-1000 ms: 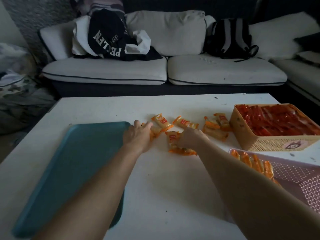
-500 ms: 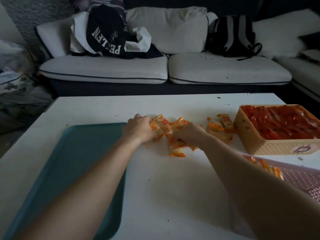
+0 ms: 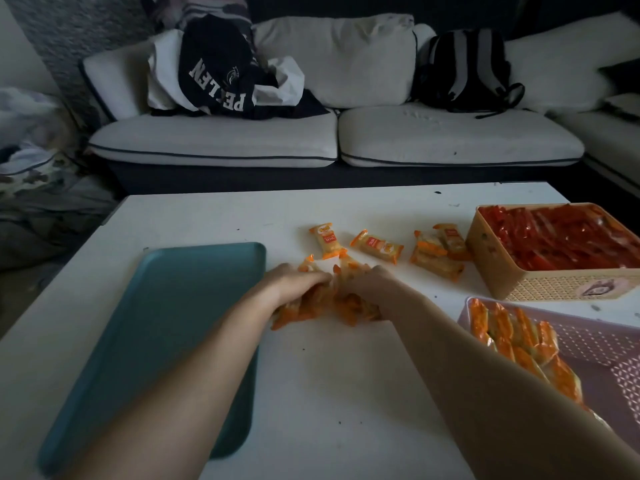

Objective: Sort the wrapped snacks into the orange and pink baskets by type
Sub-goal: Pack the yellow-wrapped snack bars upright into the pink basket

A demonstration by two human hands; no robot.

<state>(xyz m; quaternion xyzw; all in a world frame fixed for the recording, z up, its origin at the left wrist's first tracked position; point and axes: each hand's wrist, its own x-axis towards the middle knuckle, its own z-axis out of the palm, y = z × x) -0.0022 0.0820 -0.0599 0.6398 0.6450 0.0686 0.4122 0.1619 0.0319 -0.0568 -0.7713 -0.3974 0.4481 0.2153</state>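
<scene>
Table (image 3: 346, 393) white, teal tray (image 3: 166, 334) at left; orange basket (image 3: 554, 287) of red sticks (image 3: 561, 237) far right, pink basket (image 3: 609, 355) nearer, holding orange packets (image 3: 519, 344). Left hand (image 3: 294, 287) and right hand (image 3: 372, 284) meet mid-table, fingers curled round a bunch of orange-wrapped snacks (image 3: 311, 311). Loose snacks (image 3: 377, 245) lie just beyond, toward the orange basket.

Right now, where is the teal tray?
Head view: the flat teal tray lies left on the white table, its far right corner beside the left hand gripping orange wrapped snacks.
</scene>
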